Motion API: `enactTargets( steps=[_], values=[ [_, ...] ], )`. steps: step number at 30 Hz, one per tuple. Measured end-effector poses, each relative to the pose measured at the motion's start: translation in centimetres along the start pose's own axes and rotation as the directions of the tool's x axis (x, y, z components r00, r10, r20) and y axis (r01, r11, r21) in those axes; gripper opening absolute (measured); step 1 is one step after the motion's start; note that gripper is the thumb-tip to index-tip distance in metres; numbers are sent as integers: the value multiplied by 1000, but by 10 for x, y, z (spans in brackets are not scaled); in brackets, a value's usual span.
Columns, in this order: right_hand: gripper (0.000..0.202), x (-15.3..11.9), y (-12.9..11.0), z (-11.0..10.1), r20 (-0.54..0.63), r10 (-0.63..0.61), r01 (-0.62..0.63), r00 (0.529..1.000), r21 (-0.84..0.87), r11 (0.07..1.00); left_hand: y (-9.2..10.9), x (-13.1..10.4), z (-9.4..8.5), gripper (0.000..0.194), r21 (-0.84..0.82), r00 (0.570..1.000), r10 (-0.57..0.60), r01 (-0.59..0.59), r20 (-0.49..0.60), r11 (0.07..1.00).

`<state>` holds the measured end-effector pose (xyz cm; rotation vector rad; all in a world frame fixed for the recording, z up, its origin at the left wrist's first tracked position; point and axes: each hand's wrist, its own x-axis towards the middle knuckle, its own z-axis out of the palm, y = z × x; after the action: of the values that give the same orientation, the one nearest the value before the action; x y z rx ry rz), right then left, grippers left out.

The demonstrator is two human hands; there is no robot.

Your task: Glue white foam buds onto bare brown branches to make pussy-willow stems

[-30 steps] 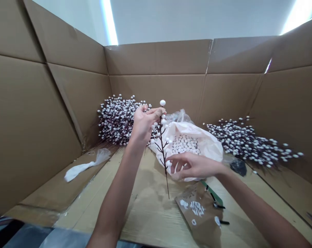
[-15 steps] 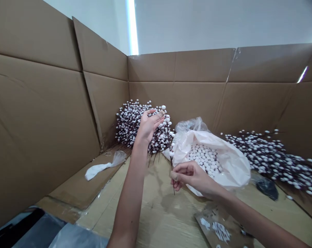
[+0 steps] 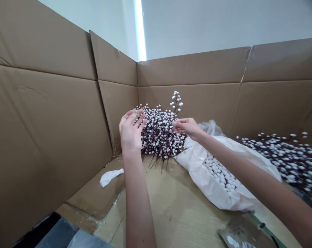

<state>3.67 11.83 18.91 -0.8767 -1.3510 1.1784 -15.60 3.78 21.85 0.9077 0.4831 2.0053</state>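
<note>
My right hand [image 3: 186, 127] pinches the stem of a branch with white berries [image 3: 175, 103], held upright above a heap of similar branches. To its left my left hand [image 3: 131, 129] is raised, fingers apart and curved, with nothing visible in it. A pale wrap covers a fingertip of each hand. Behind both hands the heap of white-berry branches [image 3: 161, 137] lies in the corner, its dark stems pointing toward me. Below my right forearm sits a white plastic bag [image 3: 197, 172] of loose white balls [image 3: 220, 172], partly hidden by the arm.
Cardboard walls [image 3: 197, 70] enclose the work surface [image 3: 166, 206] at the left and back. More white-berry branches [image 3: 282, 155] lie at the right. A crumpled white piece [image 3: 110, 176] rests at the left, and a brown card with white smears [image 3: 238, 234] lies in front.
My right hand has risen and moved forward with the branch, from beside the bag to over the heap. My left hand has shifted left, away from the branch. The view has turned slightly.
</note>
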Motion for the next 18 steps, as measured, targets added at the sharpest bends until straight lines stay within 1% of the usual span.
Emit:
enactTargets(
  steps=[3, 6, 9, 13, 15, 18],
  values=[
    [10, 39, 4, 17, -44, 12, -12, 999, 2, 1000, 2, -1, -2, 18, -6, 1000, -8, 8, 12, 1000],
    [13, 66, 12, 38, -43, 39, -39, 998, -11, 999, 7, -1, -7, 18, -27, 1000, -8, 8, -6, 1000],
    [12, 84, 22, 64, -10, 72, -72, 997, -35, 997, 15, -1, -14, 17, -53, 998, 30, -32, -51, 998],
    [16, 103, 33, 101, 31, 113, -111, 993, -69, 991, 24, -2, -23, 13, -89, 988, 59, -72, -143, 993],
    [20, 112, 38, 118, 34, 128, -125, 991, -83, 989, 27, -3, -26, 13, -85, 986, 72, -86, -151, 993],
    [24, 123, 44, 137, 20, 146, -144, 989, -96, 985, 30, -6, -28, 14, -61, 987, 98, -107, -129, 992]
  ],
)
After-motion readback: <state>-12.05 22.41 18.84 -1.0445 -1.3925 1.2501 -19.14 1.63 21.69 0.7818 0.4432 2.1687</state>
